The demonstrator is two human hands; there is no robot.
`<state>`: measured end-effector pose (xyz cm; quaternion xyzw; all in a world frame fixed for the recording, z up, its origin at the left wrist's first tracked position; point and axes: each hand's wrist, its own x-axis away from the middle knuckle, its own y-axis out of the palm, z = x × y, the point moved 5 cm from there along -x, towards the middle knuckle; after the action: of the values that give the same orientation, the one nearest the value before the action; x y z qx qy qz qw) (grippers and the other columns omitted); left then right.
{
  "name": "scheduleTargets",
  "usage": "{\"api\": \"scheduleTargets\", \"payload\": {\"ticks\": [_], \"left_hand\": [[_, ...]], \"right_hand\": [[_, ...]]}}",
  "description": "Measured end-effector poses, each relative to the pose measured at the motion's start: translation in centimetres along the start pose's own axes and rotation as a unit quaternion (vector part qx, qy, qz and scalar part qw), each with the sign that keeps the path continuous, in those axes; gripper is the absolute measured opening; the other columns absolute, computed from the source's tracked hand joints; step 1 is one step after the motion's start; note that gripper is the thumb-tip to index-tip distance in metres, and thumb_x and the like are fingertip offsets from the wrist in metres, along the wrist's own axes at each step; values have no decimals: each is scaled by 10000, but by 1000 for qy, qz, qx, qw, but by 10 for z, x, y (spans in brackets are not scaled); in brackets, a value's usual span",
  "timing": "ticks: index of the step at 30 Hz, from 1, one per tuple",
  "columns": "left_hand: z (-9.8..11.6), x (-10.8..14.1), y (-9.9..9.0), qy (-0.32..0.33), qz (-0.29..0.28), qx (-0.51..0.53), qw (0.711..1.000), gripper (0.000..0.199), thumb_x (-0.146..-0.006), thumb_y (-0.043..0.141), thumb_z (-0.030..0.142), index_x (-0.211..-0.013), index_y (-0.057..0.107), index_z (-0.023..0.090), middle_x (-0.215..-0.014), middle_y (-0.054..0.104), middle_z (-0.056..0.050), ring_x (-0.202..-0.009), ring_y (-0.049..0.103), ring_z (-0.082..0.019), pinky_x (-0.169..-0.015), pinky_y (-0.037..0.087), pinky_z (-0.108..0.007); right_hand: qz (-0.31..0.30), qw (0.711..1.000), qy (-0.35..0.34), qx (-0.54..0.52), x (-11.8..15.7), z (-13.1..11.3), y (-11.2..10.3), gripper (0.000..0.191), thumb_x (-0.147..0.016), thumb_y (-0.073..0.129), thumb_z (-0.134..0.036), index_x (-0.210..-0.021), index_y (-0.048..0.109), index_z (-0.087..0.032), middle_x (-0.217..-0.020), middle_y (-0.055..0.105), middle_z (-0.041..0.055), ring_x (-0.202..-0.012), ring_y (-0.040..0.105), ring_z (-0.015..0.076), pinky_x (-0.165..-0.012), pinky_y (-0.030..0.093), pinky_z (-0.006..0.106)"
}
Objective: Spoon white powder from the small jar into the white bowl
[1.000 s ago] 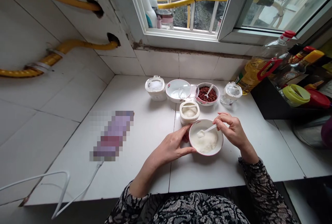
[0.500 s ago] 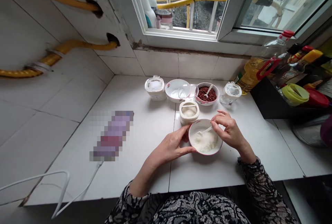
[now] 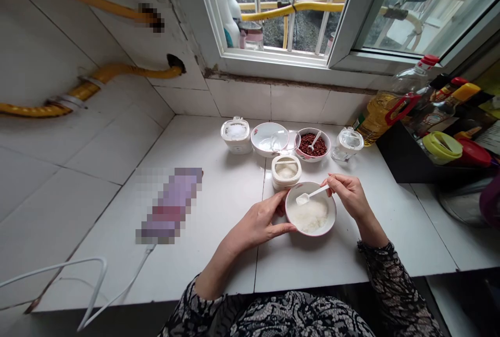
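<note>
My left hand (image 3: 261, 221) is closed round the left side of a white bowl (image 3: 332, 211), with the thumb at its near edge. White granules (image 3: 310, 217) lie in the bottom of this bowl. In my right hand (image 3: 350, 199), the fingers pinch the handle of a small white spoon (image 3: 315, 191). The spoon's head is above the granules, inside the bowl's outline, and some white stuff seems to be in it. Just behind the bowl stands a small jar (image 3: 285, 184) with its clear lid raised and pale granules inside.
Along the back stand a lidded jar of white contents (image 3: 236, 139), a white bowl (image 3: 261, 140), a bowl of red beans (image 3: 312, 145) with a spoon, and a clear jar (image 3: 347, 145). An oil bottle (image 3: 377, 113) and a black rack (image 3: 402, 154) are right. A cable (image 3: 136, 269) lies left.
The small spoon has risen from the granules and now lies more level, its head nearer the bowl's back. My right hand has shifted slightly right. My left hand stays on the bowl.
</note>
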<state>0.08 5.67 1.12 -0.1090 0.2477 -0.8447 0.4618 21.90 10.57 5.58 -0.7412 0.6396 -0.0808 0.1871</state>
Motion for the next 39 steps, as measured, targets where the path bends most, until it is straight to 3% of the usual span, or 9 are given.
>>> {"api": "scheduleTargets", "payload": {"ticks": [4, 8, 11, 15, 18, 23, 30, 34, 39], "left_hand": [[-1, 0, 1, 7, 7, -2, 1000, 736, -900, 643, 554, -1490, 366, 210, -1278, 640, -134, -1021, 664, -275, -909, 551, -449], [0, 0, 0, 11, 11, -9, 1000, 732, -901, 643, 547, -1492, 367, 215, -1245, 656, -121, -1004, 673, -272, -898, 560, -438], [0, 0, 1, 3, 7, -10, 1000, 726, -902, 647, 528, -1489, 370, 203, -1266, 649, -122, -1015, 670, -269, -918, 557, -436], [0, 0, 1, 1, 7, -10, 1000, 735, -900, 649, 525, -1486, 367, 182, -1290, 639, -134, -1049, 662, -279, -946, 545, -452], [0, 0, 1, 6, 11, -8, 1000, 736, -901, 642, 539, -1484, 366, 183, -1285, 638, -139, -1030, 665, -277, -929, 550, -455], [1, 0, 1, 5, 12, -3, 1000, 729, -901, 637, 555, -1482, 371, 203, -1235, 655, -121, -957, 671, -260, -890, 561, -448], [-3, 1, 1, 5, 10, -10, 1000, 722, -900, 635, 554, -1476, 379, 202, -1196, 666, -117, -984, 668, -263, -901, 556, -446], [-4, 0, 1, -1, 1, -1, 1000, 722, -901, 635, 552, -1474, 381, 192, -1193, 673, -118, -1001, 669, -263, -918, 552, -446], [-3, 0, 1, -3, 4, -5, 1000, 710, -899, 638, 541, -1467, 396, 190, -1240, 661, -126, -1034, 668, -273, -915, 558, -436]], "right_hand": [[24, 999, -9, -29, -6, -3, 1, 479, -890, 593, -529, -541, 584, -201, -571, 604, 12, -598, 574, 165, -632, 477, 299], [120, 990, -70, 36, -7, -18, 2, 423, -961, 527, -478, -637, 599, -215, -648, 652, 19, -669, 623, 181, -711, 502, 318], [175, 955, -185, 154, -1, -36, 9, 296, -988, 510, -361, -744, 617, -232, -753, 702, 30, -772, 659, 206, -869, 492, 389], [154, 886, -337, 281, 8, -51, 25, 163, -954, 568, -229, -798, 612, -245, -776, 730, 11, -870, 700, 218, -1058, 381, 470], [158, 882, -344, 282, 9, -53, 24, 152, -947, 565, -206, -808, 606, -250, -775, 735, 6, -866, 710, 219, -1064, 376, 483], [194, 921, -268, 206, 8, -46, 8, 206, -961, 531, -253, -770, 607, -248, -779, 727, 22, -806, 698, 223, -1049, 422, 505], [72, 973, -187, 118, 6, -31, -3, 319, -975, 520, -325, -681, 610, -239, -708, 695, 18, -792, 680, 216, -963, 504, 432], [-10, 958, -216, 186, 10, -33, 0, 266, -948, 544, -262, -690, 600, -229, -746, 707, 37, -809, 674, 227, -885, 500, 428], [-76, 929, -255, 257, 16, -35, 21, 249, -950, 515, -206, -712, 587, -217, -724, 698, 25, -790, 672, 203, -998, 443, 483]]}}
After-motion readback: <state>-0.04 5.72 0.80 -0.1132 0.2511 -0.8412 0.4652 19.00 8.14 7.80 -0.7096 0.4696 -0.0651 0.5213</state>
